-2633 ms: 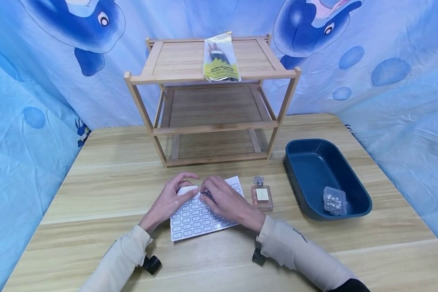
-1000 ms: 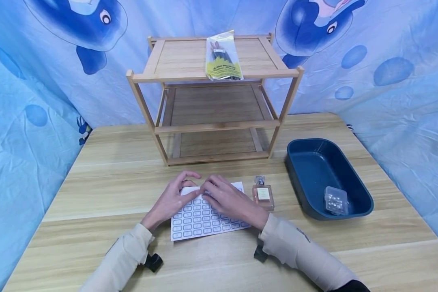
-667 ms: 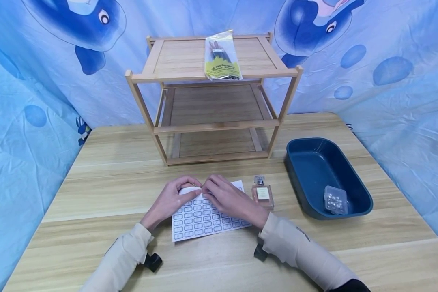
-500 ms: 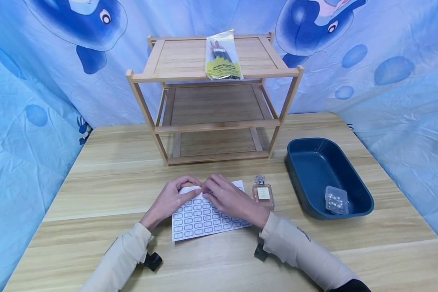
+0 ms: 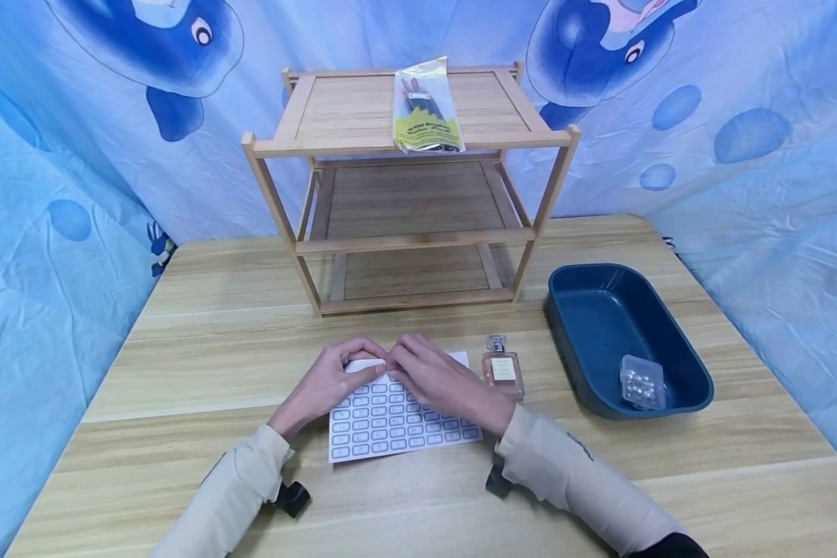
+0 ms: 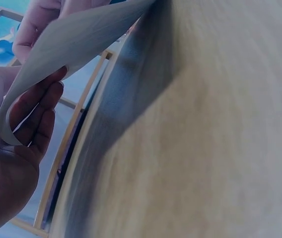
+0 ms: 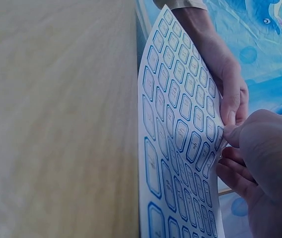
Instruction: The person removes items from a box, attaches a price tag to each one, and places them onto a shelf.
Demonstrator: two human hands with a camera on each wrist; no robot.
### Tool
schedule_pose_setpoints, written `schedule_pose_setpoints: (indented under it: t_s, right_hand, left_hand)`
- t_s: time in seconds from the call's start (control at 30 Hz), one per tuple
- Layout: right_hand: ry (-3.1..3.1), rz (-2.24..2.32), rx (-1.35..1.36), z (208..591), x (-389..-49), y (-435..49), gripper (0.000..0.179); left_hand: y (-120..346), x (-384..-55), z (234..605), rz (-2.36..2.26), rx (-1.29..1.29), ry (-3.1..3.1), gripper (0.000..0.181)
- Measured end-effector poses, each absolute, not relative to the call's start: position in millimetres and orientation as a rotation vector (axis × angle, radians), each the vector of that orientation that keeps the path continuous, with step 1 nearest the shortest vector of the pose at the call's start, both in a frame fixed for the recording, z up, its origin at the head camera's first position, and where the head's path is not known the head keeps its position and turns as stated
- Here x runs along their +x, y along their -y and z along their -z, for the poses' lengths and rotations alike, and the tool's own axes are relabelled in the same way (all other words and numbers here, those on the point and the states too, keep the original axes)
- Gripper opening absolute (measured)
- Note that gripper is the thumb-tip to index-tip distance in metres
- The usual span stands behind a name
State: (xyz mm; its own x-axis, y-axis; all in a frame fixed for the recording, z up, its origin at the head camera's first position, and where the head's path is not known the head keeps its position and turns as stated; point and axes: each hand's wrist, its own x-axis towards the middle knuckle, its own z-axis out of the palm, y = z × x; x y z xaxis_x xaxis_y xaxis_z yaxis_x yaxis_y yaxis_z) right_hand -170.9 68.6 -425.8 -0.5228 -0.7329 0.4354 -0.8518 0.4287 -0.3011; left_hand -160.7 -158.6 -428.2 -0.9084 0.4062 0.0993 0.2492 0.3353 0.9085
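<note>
A white sheet of stickers (image 5: 390, 426), printed with rows of blue-outlined labels, is held tilted just above the table in the head view. My left hand (image 5: 331, 384) grips its far left edge, thumb on the printed face and fingers curled behind, as the left wrist view shows on the sheet's curved back (image 6: 76, 44). Close beside it, my right hand (image 5: 439, 384) pinches the same far edge between thumb and fingers. In the right wrist view the printed labels (image 7: 176, 89) face the camera, and the sheet bends at the right thumb. Whether a single label is lifted cannot be seen.
A perfume bottle (image 5: 503, 370) lies right of the sheet. Farther right stands a dark blue basin (image 5: 565, 333) holding a small clear box (image 5: 642, 383). A wooden shelf rack (image 5: 415, 242) stands behind, with a packet of artist brushes (image 5: 425, 108) on top.
My left index finger has come down from a raised position to the sheet's edge, near the right fingertips. The sheet's right side has tilted slightly. The bottle and basin stay put.
</note>
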Motion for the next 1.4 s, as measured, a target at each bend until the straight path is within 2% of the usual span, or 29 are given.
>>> schedule_pose_setpoints:
  t_s: [0.53,0.73,1.03,1.4]
  right_hand:
    - [2.541,-0.795,1.341,428.3,-172.1,-71.9,0.006]
    - [2.533,-0.820,1.358,427.6,-172.1,-73.6,0.016]
    - [2.550,-0.821,1.360,427.4,-171.5,-72.6,0.009]
    - [2.586,-0.783,1.294,425.3,-170.3,-74.8,0.026]
  left_hand:
    - [161.3,-162.1,428.3,-1.628,0.561,-2.423,0.019]
    - [161.2,-161.4,427.7,-1.638,0.562,-2.418,0.019]
    - [160.3,-161.8,429.9,-1.667,0.588,-2.392,0.018]
    - [162.6,-165.1,429.3,-1.696,0.559,-2.351,0.022]
